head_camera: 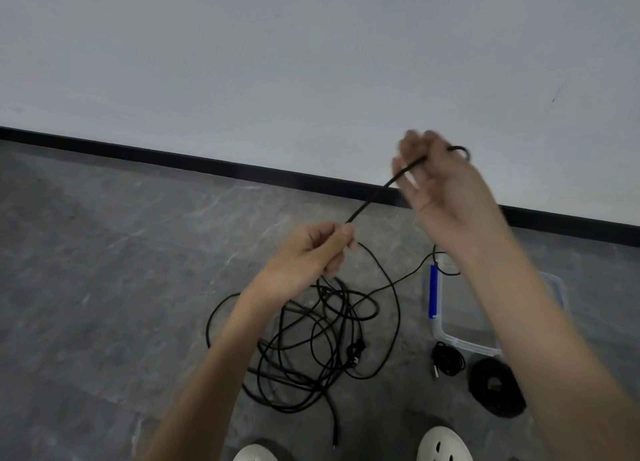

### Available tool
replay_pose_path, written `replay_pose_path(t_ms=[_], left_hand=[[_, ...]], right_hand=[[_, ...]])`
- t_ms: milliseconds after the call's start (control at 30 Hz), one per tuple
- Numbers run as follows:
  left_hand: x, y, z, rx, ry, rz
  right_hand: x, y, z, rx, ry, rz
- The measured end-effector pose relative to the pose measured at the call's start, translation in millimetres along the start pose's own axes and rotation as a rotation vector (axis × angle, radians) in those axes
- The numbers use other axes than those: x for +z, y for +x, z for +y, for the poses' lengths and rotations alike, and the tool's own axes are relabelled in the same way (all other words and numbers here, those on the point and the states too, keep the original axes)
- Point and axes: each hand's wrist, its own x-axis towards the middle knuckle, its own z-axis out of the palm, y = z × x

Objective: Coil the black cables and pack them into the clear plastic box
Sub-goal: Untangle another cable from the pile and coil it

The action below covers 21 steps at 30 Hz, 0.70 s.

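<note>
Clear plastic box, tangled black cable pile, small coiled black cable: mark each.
clear plastic box (pixel 464 343), head view, near rim
tangled black cable pile (pixel 356 349), head view, plug
small coiled black cable (pixel 448 357), head view, coil centre

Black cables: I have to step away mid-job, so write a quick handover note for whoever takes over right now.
The left hand pinches a black cable; the right hand holds it higher up, a small loop beside its fingers.
The tangled pile lies on the floor under the left hand; the clear plastic box stands right of it.
Done: two coiled bundles lie on the floor at the box's near edge, unpacked.
Left: coil this cable and the pile, pack everything.
</note>
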Motion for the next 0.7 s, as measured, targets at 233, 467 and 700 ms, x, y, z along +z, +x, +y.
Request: replay_pose_path(t_ms=[233,467,700], left_hand=[[18,8,2,0.017,-0.082,0.055],[14,5,-12,-0.013,0.075,-0.017],[20,4,-7,-0.019,-0.03,-0.052]], right_hand=[[4,-12,35,0.236,-0.575,-0.124],[-18,8,-13,0.009,-0.022,0.112],[-8,0,-1,0.092,-0.439,0.039]])
